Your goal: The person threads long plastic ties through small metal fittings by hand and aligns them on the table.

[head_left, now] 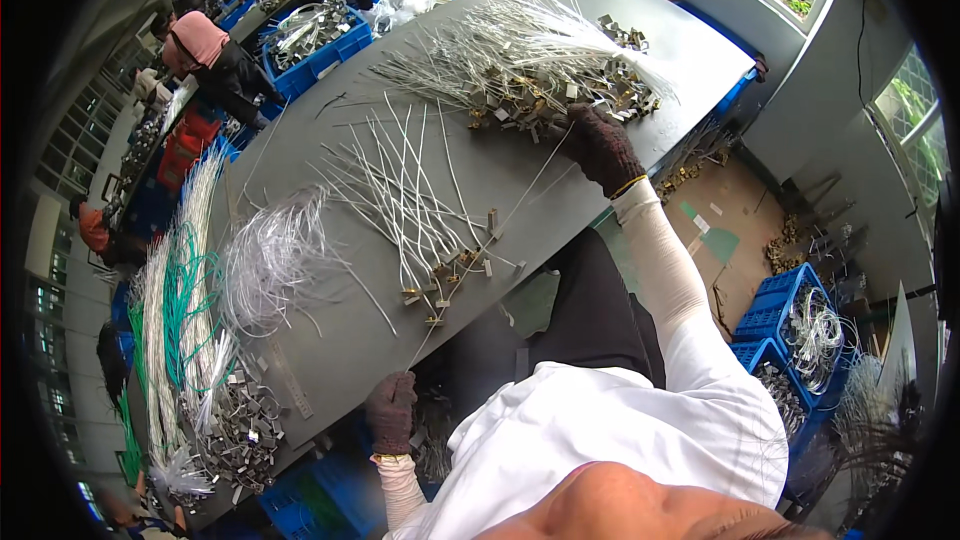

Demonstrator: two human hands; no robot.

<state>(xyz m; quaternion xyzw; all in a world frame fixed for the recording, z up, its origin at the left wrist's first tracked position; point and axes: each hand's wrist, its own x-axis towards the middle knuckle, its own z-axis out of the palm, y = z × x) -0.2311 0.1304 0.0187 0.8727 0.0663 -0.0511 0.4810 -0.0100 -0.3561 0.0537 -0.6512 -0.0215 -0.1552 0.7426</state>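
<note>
My left hand (391,412), in a dark brown knitted glove, is closed at the table's near edge on a thin wire (424,344). That wire slants up and right, past a small group of wires with metal end pieces (440,280). A thin pale line (530,185) continues in the same direction to my right hand (603,152); whether it is one strand I cannot tell. My right hand, gloved alike, has curled fingers at the near right edge of a large heap of white wires with metal blocks (530,90). Its fingertips are partly hidden.
The grey table (340,380) also bears a tangle of clear strands (270,260), long white and green wire bundles (185,310) and a metal-block pile (240,430). Blue crates (785,315) stand at the right. Other people (205,45) work at the far left.
</note>
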